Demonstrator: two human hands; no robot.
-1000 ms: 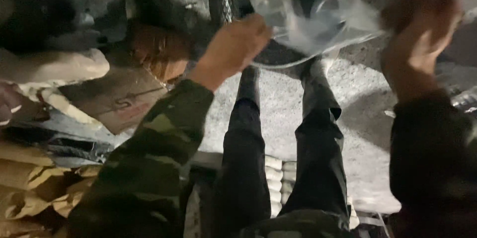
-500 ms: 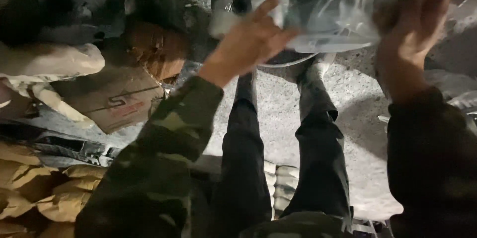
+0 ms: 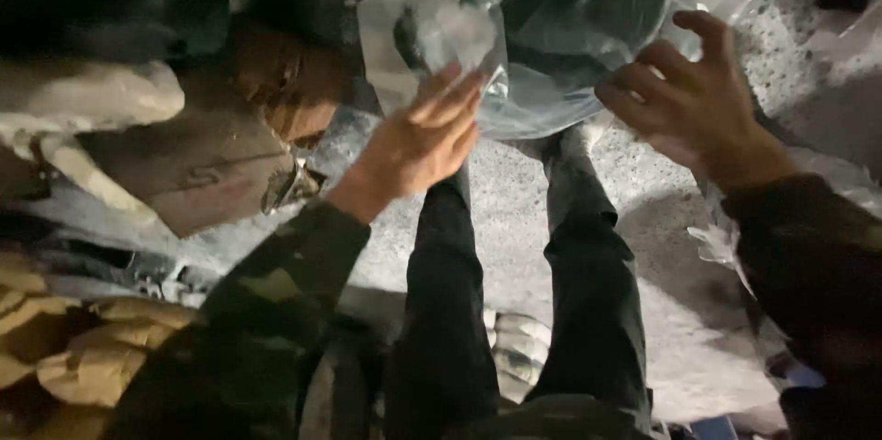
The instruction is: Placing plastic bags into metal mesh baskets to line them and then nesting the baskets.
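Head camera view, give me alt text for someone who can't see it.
Two hands in camouflage sleeves reach for a clear plastic bag: the left hand touches its lower edge, the right hand is spread open beside it. Below are the person's dark trousers over grey ground, with cardboard at left.

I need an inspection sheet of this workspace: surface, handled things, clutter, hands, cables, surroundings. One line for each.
Surface: grey gritty floor, dimly lit.
Handled things: clear plastic bag, crumpled, held up in front of the person.
Clutter: flat cardboard at left; tan sacks at lower left.
Hands: left hand touches the bag's lower edge, fingers spread; right hand open beside the bag; grip cannot be judged.
Cables: nothing seen.
Surroundings: person's dark trouser legs; camouflage sleeve on the left arm; more plastic film at right.
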